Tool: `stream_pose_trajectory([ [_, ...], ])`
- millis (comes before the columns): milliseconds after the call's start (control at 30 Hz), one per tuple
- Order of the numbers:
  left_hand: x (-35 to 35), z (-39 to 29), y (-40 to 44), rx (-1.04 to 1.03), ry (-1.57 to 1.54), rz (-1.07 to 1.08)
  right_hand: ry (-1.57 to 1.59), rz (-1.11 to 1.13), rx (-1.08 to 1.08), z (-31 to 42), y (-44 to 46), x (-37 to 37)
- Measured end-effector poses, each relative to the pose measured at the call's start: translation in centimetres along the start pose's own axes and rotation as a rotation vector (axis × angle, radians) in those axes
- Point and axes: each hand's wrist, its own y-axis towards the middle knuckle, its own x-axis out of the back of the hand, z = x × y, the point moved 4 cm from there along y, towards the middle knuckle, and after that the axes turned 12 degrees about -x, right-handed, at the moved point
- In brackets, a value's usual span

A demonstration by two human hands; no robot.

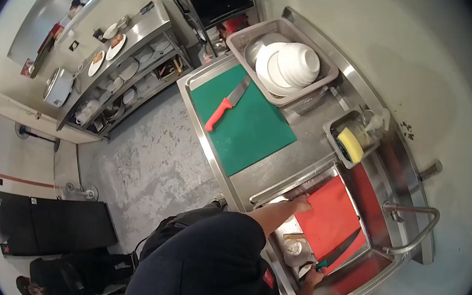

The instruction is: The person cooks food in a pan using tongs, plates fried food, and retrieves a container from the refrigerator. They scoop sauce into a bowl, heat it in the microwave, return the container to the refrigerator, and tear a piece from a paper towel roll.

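Over the sink, my left hand (pixel 301 204) has its fingers closed at the left edge of a red cutting board (pixel 330 213). My right hand (pixel 313 275) grips the green handle of a knife (pixel 342 248), whose dark blade lies over the board's lower right part. Below the board in the sink are a whitish, foamy item (pixel 293 247) and other small things I cannot make out. On the counter to the left, a green cutting board (pixel 249 131) carries a knife with a red handle (pixel 218 115).
A grey basket (pixel 328 70) holds white bowls and plates (pixel 298 64). Near the wall, a small metal container (pixel 332 136) has a yellow sponge (pixel 350 145). The curved faucet (pixel 427 227) rises at the sink's right. Shelves with plates (pixel 131 68) stand far left; another person (pixel 70 274) is at lower left.
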Motion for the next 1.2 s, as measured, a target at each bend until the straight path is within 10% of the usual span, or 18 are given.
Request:
stream_pose_trajectory([
  [267, -1.5, 0.8, -1.9, -0.087, -0.002, 0.105, 0.079, 0.255, -0.164, -3.0, 1.1, -2.0],
  [500, 8.9, -13.7, -16.5, -0.456, -0.414, 0.544, -0.032, -0.108, -0.07, 4.8, -1.5, 3.6],
  [733, 39.5, -10.1, -28.4, -0.933, -0.056, -0.039, 0.274, -0.28, 0.273, 21.9, -15.0, -0.6],
  [900, 58.0, 1.6, -38.2, -0.712, -0.16, -0.361, 0.681, 0.172, 0.421, 34.3, -26.3, -13.3],
  [1100, 70.3, 10.2, -51.5, -0.414, -0.103, -0.842, 0.002, 0.161, 1.32, 53.5, -49.7, -24.3],
  [1200, 73.2, 15.3, -55.4, -0.357, -0.221, -1.068, -0.119, 0.422, 1.347, 58.0, -53.7, -31.8],
])
